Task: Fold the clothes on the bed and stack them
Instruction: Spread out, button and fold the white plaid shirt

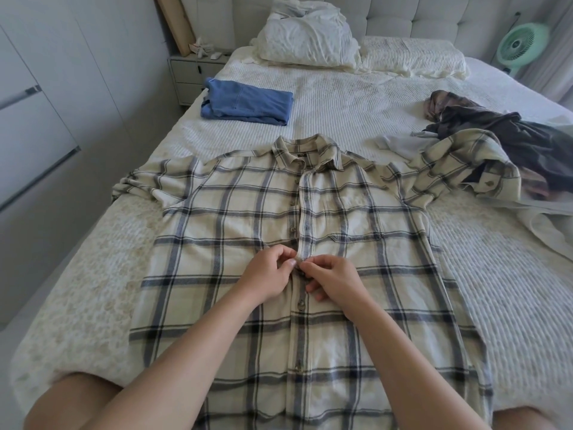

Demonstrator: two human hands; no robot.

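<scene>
A cream plaid shirt (242, 218) with dark checks lies spread face up on the bed (356, 100), collar away from me, sleeves out to both sides. My left hand (268, 274) and my right hand (333, 279) meet at the button placket in the middle of the shirt. Each pinches the fabric edge at one button. A folded blue garment (248, 102) lies at the far left of the bed. A loose heap of dark clothes (502, 135) sits at the right, under the shirt's right sleeve.
Two pillows (310, 38) lean against the padded headboard. A white nightstand (192, 72) stands left of the bed, and white wardrobe doors (46, 103) line the left wall. A green fan (522, 41) is at the far right. My knees show at the bottom corners.
</scene>
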